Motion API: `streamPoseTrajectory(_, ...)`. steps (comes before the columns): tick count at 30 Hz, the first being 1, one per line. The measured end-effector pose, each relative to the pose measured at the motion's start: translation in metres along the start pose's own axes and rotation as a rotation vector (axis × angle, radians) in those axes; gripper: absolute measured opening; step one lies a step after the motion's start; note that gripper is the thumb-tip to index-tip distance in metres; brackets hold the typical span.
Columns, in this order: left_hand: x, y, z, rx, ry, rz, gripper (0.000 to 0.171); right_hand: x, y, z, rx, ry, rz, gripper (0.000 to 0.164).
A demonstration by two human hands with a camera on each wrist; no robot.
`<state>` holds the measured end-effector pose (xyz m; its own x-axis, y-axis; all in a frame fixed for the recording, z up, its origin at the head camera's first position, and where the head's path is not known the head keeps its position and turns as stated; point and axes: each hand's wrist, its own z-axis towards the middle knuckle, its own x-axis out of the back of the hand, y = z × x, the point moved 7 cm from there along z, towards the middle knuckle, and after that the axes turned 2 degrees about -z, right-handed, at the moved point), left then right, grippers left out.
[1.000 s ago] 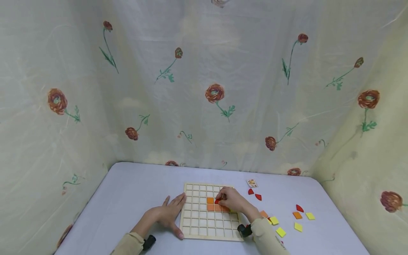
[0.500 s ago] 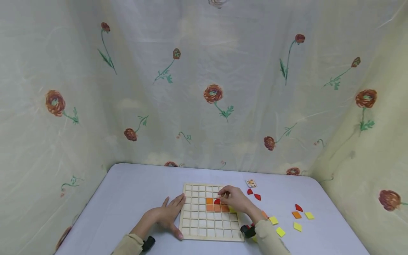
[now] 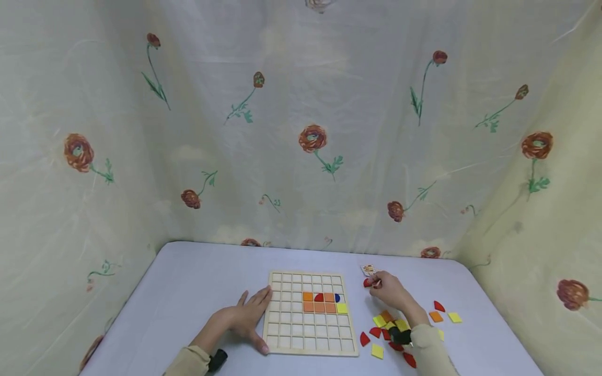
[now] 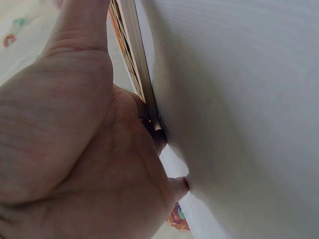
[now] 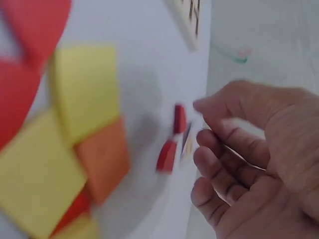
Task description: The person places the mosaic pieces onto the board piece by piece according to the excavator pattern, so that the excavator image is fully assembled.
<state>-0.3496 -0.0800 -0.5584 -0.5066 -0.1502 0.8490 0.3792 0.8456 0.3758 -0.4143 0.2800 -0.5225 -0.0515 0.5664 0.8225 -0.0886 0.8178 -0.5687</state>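
A wooden grid board [image 3: 310, 353] lies on the table. In its cells sit orange squares [image 3: 308, 307], a red quarter-circle [image 3: 319, 297], a blue quarter-circle [image 3: 337, 298] and a yellow square [image 3: 342, 308]. My left hand [image 3: 246, 317] rests along the board's left edge, fingers spread. The left wrist view has its fingertips right at the board's side [image 4: 142, 74]. Off the board's upper right, my right hand [image 3: 392, 291] hovers by a red quarter-circle [image 3: 367, 282]. In the right wrist view its thumb and fingers are parted with nothing between them, near two red pieces [image 5: 167, 157].
A small picture card [image 3: 368, 269] lies behind the right hand. Below that hand is a loose heap of yellow [image 3: 379, 321], orange and red pieces. Farther right lie a red piece [image 3: 439, 306], an orange square [image 3: 436, 316] and a yellow square [image 3: 454, 317]. A flowered curtain [image 3: 263, 156] surrounds the table.
My right hand has let go of the red quarter-circle in a board cell and moved right, off the board to the loose red pieces. The left hand stays at the board's edge.
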Motion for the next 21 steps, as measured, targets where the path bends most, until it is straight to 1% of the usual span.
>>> streamPoseTrajectory(3, 0.0, 0.0, 0.0, -0.004, 0.0, -0.006, 0.14, 0.004, 0.015, -0.002, -0.034, -0.004, -0.033, 0.029)
streamPoseTrajectory(6, -0.001, -0.001, 0.0, -0.01, -0.006, -0.011, 0.141, 0.004, 0.025, -0.003, -0.079, -0.021, -0.038, 0.032)
streamPoseTrajectory(9, -0.003, -0.002, 0.001, -0.015, -0.006, -0.016, 0.143, 0.002, 0.029, -0.003, -0.082, -0.031, -0.05, 0.029)
streamPoseTrajectory(14, -0.005, -0.003, 0.004, -0.015, -0.005, -0.011, 0.143, -0.001, 0.033, -0.001, -0.068, -0.018, -0.055, 0.022)
streamPoseTrajectory(17, -0.005, -0.004, 0.004, -0.009, -0.005, -0.009, 0.142, -0.002, 0.034, 0.0, -0.082, -0.02, -0.036, 0.019)
streamPoseTrajectory(21, -0.004, -0.006, 0.005, -0.008, 0.001, -0.016, 0.144, -0.002, 0.037, -0.001, -0.125, -0.028, -0.013, 0.02)
